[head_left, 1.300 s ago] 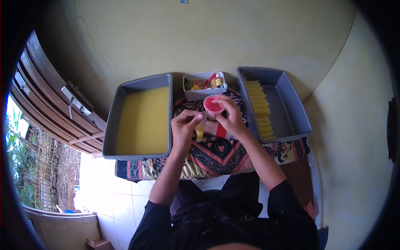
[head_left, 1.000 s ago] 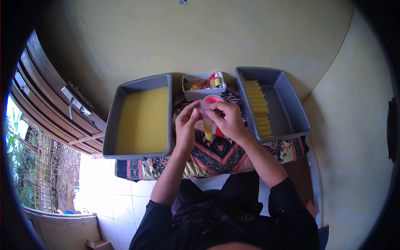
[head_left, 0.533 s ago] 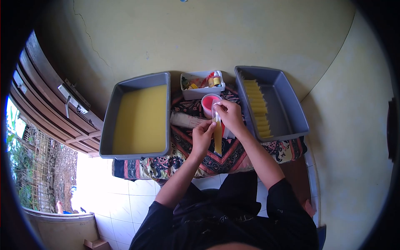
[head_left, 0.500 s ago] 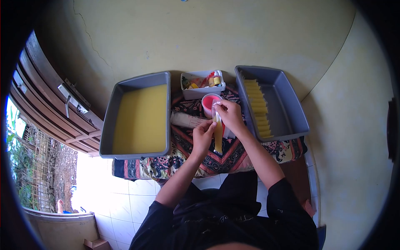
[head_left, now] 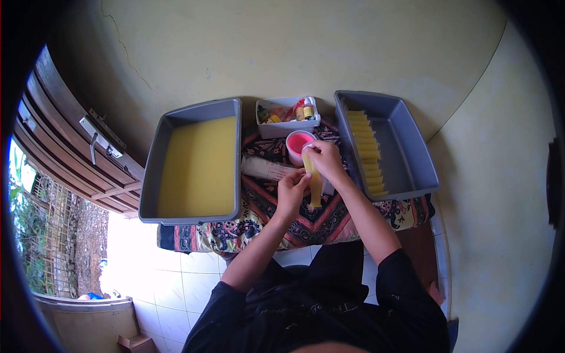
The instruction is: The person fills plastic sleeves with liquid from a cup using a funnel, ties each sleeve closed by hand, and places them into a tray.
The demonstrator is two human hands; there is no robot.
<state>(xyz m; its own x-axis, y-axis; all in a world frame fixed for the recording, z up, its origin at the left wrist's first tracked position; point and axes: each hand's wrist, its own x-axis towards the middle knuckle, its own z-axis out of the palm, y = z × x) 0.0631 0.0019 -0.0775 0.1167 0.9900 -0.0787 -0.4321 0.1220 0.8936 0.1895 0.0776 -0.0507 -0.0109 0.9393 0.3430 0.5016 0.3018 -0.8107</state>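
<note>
A slim clear plastic sleeve with yellow content (head_left: 316, 191) hangs between my hands over the patterned cloth. My right hand (head_left: 325, 157) pinches its upper end, beside a white cup with a pink inside (head_left: 298, 141). Lower on its left side, my left hand (head_left: 292, 185) is closed on the sleeve with thumb and fingers. Behind my left hand lies a pale wrapped bundle (head_left: 262, 168). To the right, a grey tray (head_left: 406, 150) holds a row of filled yellow sleeves (head_left: 365, 144) along its left side.
A grey tray (head_left: 238, 176) of yellow liquid (head_left: 200, 170) stands at the left. A white box (head_left: 276, 130) with small bottles and packets is at the back. The patterned cloth (head_left: 276, 229) covers the surface. A wooden door (head_left: 76, 141) stands at far left, by an opening outdoors.
The yellow content now fills the sleeve nearer its top, and the sleeve looks wider. Its lower end has swung slightly right and up. My left hand has shifted slightly right.
</note>
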